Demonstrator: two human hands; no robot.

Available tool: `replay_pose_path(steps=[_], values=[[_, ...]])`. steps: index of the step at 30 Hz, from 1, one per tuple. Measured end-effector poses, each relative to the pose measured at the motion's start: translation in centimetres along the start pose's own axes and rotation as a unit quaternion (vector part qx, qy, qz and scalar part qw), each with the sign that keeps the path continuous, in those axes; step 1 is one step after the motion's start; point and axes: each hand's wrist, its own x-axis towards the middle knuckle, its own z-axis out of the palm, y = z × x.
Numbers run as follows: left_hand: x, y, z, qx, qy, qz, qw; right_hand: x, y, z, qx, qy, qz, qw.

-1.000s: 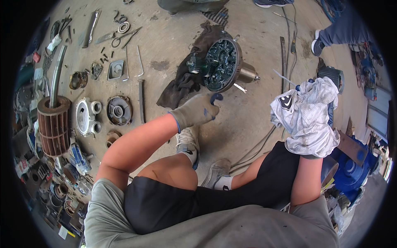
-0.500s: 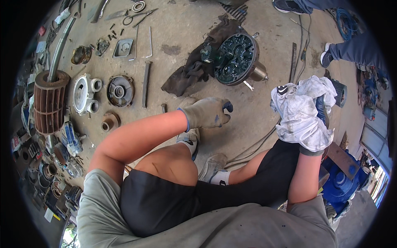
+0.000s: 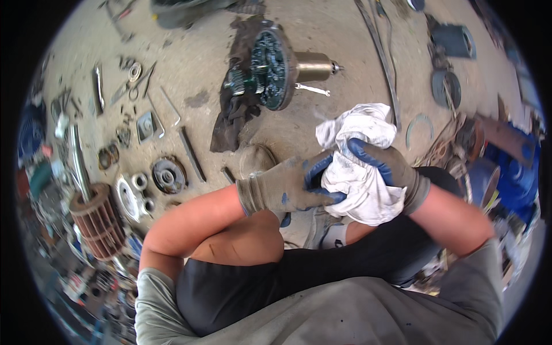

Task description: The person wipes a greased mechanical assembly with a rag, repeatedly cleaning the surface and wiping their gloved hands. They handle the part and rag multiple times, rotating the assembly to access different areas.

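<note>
A crumpled white rag (image 3: pixel 361 198) is bunched between my two gloved hands, above my bent knees. My right hand (image 3: pixel 388 164) wraps round it from the right, its blue-coated fingers pressed into the folds. From the left, my left hand (image 3: pixel 293 181) closes on the rag's edge with curled fingers and thumb. Beyond the hands lies a round gear housing (image 3: pixel 275 69) with wet, greenish-dark gears showing and a bronze-coloured cylinder (image 3: pixel 313 66) behind it. Part of the housing rests on a dark cloth (image 3: pixel 230 118). A wrench (image 3: pixel 312 89) is beside the cylinder.
To the left stand a finned rotor (image 3: pixel 99 221) on a shaft, a pale cover (image 3: pixel 129 195), a round dark cover (image 3: pixel 169 175) and a flat bar (image 3: pixel 192 155). Hand tools lie farther off. At right are long bars (image 3: pixel 379 57), a grey cylinder (image 3: pixel 453 40) and blue machinery (image 3: pixel 512 172).
The rag has come leftward in my right hand, in front of me. My left hand has moved right and now grips it too. The view has turned, and the other person's legs are gone.
</note>
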Motion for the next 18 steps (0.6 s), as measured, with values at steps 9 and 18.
replay_pose_path(steps=[9,18], values=[[7.3,-0.5,1.3,0.049,-0.200,-0.038,0.978,-2.8,-1.0,-10.4,-0.496,-0.042,-0.124,0.858],[11.7,-4.3,0.4,0.223,-0.360,-0.137,0.895,2.9,11.2,-17.7,-0.243,0.005,-0.242,0.939]])
